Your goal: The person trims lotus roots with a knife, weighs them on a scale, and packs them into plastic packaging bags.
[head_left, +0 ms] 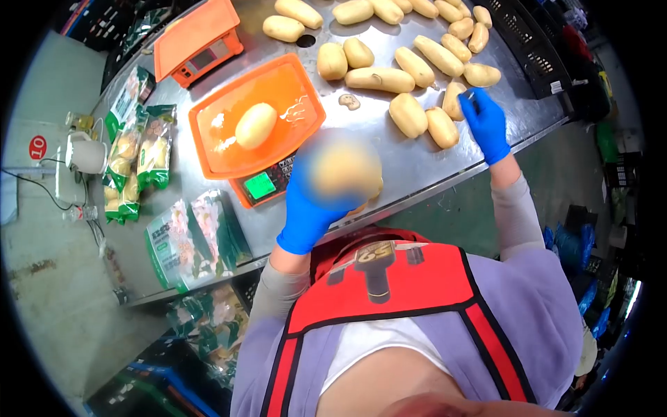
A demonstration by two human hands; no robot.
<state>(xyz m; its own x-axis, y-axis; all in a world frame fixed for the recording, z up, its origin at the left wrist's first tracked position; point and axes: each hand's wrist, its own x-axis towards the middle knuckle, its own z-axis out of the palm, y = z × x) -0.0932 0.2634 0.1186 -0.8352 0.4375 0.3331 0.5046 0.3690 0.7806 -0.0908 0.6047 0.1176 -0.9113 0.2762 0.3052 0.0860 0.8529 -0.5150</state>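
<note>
My left hand (306,217), in a blue glove, is closed around a pale yellow lotus root piece (358,174) at the near table edge; a blur covers part of both. To its upper left, one lotus root piece (256,126) lies in the orange weighing tray (201,142) of a scale with a lit green display (260,185). My right hand (488,126), also blue-gloved, has its fingers closed beside another lotus root piece (453,101) at the right. A small dark thing shows at those fingertips, too small to name.
Several lotus root pieces (380,80) lie across the steel table (333,128). A second orange scale (198,42) stands at the back left. Filled bags (154,149) and flat printed bags (174,243) lie at the left. A black crate (531,52) borders the right side.
</note>
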